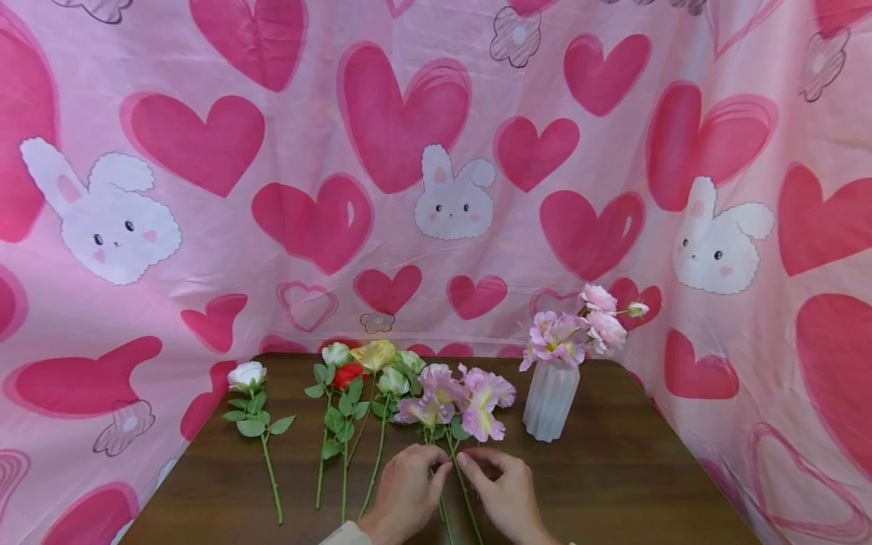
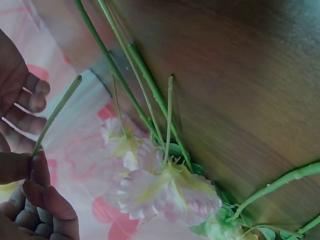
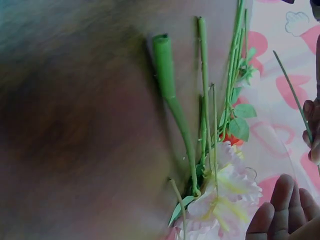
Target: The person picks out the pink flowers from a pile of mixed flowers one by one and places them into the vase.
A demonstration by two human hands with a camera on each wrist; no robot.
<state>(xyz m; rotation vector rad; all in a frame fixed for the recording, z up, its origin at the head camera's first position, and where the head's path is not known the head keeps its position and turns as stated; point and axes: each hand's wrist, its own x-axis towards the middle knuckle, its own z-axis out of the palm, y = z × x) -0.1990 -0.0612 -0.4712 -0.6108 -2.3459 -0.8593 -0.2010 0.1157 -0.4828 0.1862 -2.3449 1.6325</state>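
Stem (image 2: 57, 112), thin, green and straight, is pinched by the left hand (image 1: 406, 484); the right hand (image 1: 504, 488) is unclenched.

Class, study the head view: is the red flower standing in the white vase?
No, the red flower lies on the table, well apart from the white vase.

Pink cloth (image 1: 436, 253) hangs in creased folds behind the bench (image 1: 627, 469) and along both its sides, printed with deep-pink hearts (image 1: 405, 113), white rabbit heads (image 1: 455, 208) and sketched blossoms (image 1: 515, 36). The bench top is dark brown, wood-grained, softly lit.
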